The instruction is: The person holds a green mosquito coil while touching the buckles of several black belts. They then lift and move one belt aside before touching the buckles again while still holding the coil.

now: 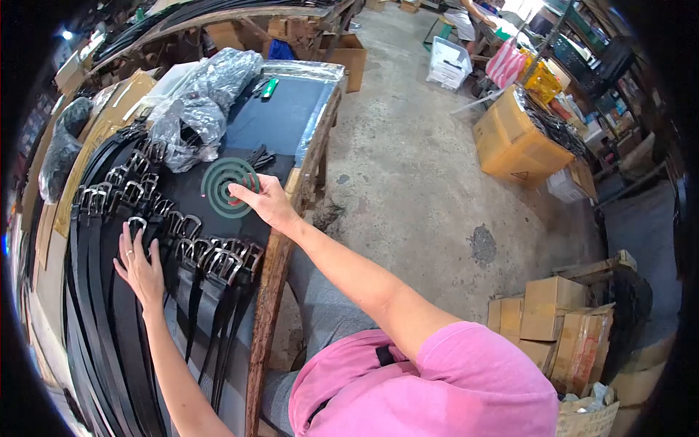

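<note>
A green spiral mosquito coil [211,188] is pinched flat between the thumb and fingers of my right hand [272,205], above the dark table surface. My left hand [143,275] has its fingers spread over black belts [93,284], its fingertips at a silver belt buckle [137,223]. Another bunch of belts with metal buckles [222,261] hangs together to the right of that hand. Small black strips [261,158] lie just beyond the coil.
Crumpled clear plastic [191,120] covers the table's far left part. A green lighter [270,88] sits on the blue-grey surface [277,120]. The wooden table edge [266,320] runs beside my body. Cardboard boxes [513,138] stand on the concrete floor to the right; a person [466,22] is farther back.
</note>
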Tool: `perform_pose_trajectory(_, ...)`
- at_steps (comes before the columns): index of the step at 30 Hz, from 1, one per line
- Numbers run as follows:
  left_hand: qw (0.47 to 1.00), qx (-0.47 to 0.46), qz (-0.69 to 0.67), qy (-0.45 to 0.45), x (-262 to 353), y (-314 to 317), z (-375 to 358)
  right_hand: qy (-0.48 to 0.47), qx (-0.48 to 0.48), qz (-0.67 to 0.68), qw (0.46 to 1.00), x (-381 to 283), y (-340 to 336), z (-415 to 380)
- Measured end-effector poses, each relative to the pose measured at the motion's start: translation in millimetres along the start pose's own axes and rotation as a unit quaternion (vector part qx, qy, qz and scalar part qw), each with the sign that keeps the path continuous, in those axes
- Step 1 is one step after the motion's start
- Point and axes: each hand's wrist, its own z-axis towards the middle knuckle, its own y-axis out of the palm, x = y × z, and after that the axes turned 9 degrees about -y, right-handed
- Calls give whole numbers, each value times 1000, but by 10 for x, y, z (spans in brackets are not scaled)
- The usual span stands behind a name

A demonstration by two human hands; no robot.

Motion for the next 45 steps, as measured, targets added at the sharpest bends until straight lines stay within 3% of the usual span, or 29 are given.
perform_pose_trajectory(2,1000,4,-12,-24,47,1,29,-17,14,-16,1000,-298,-130,-13)
perform_pose_trajectory(5,998,30,-32,-39,-32,123,36,-41,43,-144,988,-663,-567,20)
perform_pose_trajectory(9,997,64,-30,-34,37,-4,77,-64,123,-139,981,-1067,-937,-64)
perform_pose_trajectory(11,995,18,-67,-68,166,-186,123,-61,116,-130,983,-1056,-969,-93)
perform_pose_trajectory(17,977,24,-209,20,-206,-68,360,-18,41,-123,991,-831,-406,-133)
perform_pose_trajectory(21,954,43,-298,-15,-249,-431,420,0,-23,31,999,-527,-4,-44)
perform_pose_trajectory(23,929,-51,-364,-37,-289,-649,383,30,-29,166,985,-517,249,-12)
perform_pose_trajectory(26,831,-191,-517,-75,-223,-857,168,141,-50,313,938,-485,616,-19)
perform_pose_trajectory(30,819,-234,-518,-76,69,-1173,-149,256,-102,423,863,-383,899,-8)
perform_pose_trajectory(37,840,-136,-514,-105,109,-1213,-283,319,-173,392,845,-461,1131,49)
perform_pose_trajectory(45,880,-59,-465,-78,250,-1252,-436,303,-189,469,807,-404,1357,125)
